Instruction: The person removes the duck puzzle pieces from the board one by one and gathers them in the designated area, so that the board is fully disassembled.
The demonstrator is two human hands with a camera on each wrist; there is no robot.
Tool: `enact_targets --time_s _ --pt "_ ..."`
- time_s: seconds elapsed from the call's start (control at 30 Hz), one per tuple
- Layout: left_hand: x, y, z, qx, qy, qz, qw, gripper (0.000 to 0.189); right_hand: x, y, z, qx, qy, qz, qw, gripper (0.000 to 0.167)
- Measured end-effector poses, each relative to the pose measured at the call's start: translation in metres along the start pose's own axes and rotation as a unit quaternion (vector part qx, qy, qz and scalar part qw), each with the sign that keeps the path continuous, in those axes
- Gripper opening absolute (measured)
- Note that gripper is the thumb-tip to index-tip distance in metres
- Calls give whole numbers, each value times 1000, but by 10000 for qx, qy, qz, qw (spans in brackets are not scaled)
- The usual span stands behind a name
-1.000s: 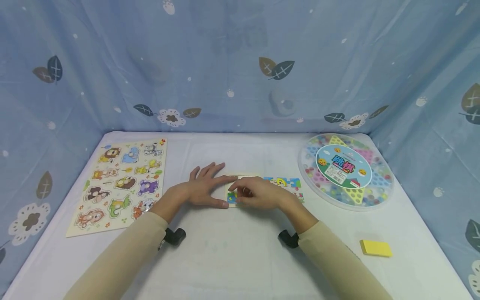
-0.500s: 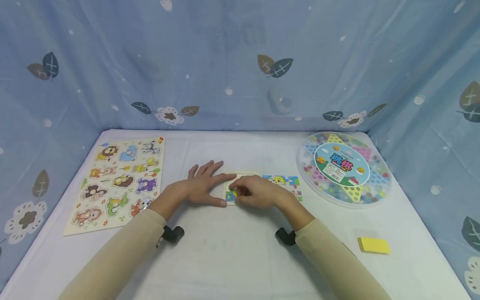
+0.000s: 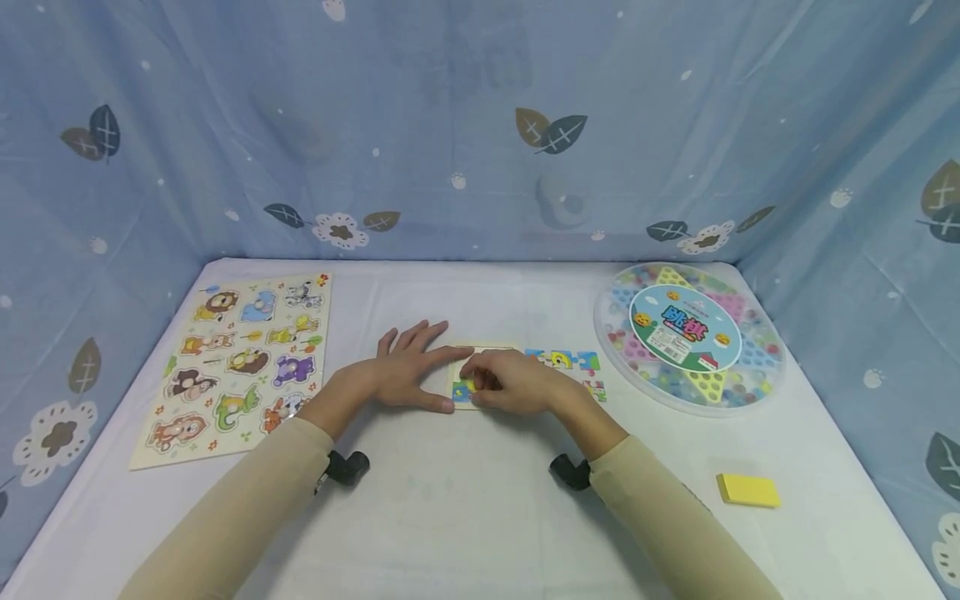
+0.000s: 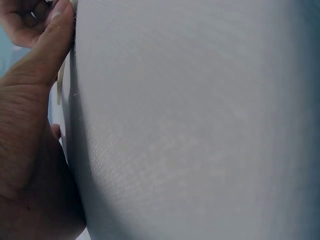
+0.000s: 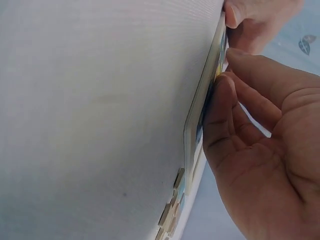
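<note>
On woven cloth, hands at rectangular board

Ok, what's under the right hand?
The puzzle board, with blue and yellow-green pieces showing at its left end. The right hand covers most of the rest, hiding what's there.

1. Round clear case, far right of the tabletop: bears a round blue label on its top.
2. Label, middle: two large Chinese characters, read as "跳棋"; the left one blue, the right one pink-red.
3. Label, above and below the characters: small lines of print, too small to read.
4. White sticker, near-left part of the label: fine dark print, illegible at this size.
</note>
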State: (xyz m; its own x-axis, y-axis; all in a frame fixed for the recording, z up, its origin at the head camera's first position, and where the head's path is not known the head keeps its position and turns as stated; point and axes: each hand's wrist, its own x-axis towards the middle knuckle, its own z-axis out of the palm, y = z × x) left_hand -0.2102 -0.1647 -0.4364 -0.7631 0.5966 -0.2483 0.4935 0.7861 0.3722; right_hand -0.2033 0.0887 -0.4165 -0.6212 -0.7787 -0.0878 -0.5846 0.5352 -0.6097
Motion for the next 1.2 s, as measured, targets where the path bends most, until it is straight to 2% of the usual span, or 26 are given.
enact_targets --time_s 0.27,0.77,1.2 --pt "-1 3 -3 90 -27 -17 10000 89 -1 -1 0 149 -5 213 9997 34" --pt "0 5 -5 58 -116 -91 9999 90 0 -3 -1 583 163 85 9981 28" --pt "0 5 -4 34 -139 -116 9998 89 -1 -7 1 301 388 153 9987 13"
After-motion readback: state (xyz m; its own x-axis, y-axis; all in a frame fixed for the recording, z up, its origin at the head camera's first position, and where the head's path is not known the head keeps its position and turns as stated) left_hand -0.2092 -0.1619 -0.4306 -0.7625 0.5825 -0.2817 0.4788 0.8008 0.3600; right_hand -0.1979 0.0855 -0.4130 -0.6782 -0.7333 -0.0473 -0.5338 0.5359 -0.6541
